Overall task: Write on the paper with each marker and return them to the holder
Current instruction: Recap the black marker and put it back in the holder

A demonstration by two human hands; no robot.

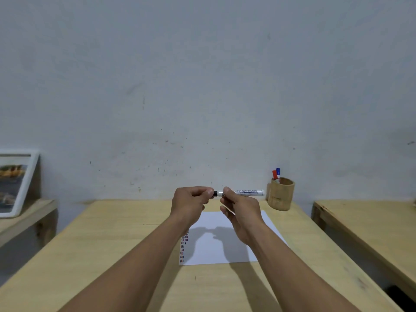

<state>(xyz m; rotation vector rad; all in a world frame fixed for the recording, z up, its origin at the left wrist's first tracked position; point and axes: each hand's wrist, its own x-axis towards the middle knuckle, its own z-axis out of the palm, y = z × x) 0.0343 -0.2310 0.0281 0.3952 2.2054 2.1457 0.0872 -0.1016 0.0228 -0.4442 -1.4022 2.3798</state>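
Observation:
A white marker (247,192) with a black cap end is held level above the paper. My right hand (240,210) pinches its barrel near the cap, and my left hand (191,203) is closed around the black cap (215,193); whether cap and barrel are joined I cannot tell. A white sheet of paper (225,244) lies on the wooden table (112,244), with short red and dark strokes along its left edge (183,246). A bamboo holder (281,194) stands at the table's back right with a red marker (274,175) and a blue marker (278,172) in it.
A framed picture (13,183) leans against the wall on a low wooden shelf (27,212) to the left. A second wooden table (369,228) stands to the right across a narrow gap. A grey wall (202,86) backs the tables.

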